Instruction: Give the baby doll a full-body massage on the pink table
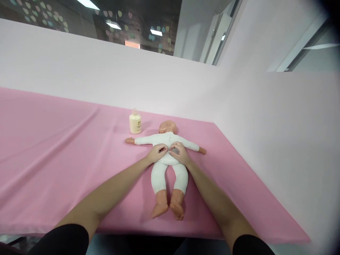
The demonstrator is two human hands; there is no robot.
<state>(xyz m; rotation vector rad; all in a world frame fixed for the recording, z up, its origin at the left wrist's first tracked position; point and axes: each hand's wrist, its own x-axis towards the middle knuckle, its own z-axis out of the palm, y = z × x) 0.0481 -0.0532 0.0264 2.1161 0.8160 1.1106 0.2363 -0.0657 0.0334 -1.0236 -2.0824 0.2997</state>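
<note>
A baby doll (168,162) in a white long-sleeved suit lies on its back on the pink-covered table, head away from me, arms spread wide and bare feet towards me. My left hand (157,153) rests at the doll's belly, its fingers curled in and pinching the front of the white suit (159,177). Close beside it, my right hand (179,152) pinches the same suit from the other side. The two sets of fingertips almost meet over the middle of the body. Just what lies between the fingers is partly hidden.
A clear pump bottle of pale yellow liquid (135,123) stands beyond the doll's outstretched arm on the left. The pink sheet (66,152) has some creases. A white wall (106,74) borders the table at the back and right, with a window (127,24) above.
</note>
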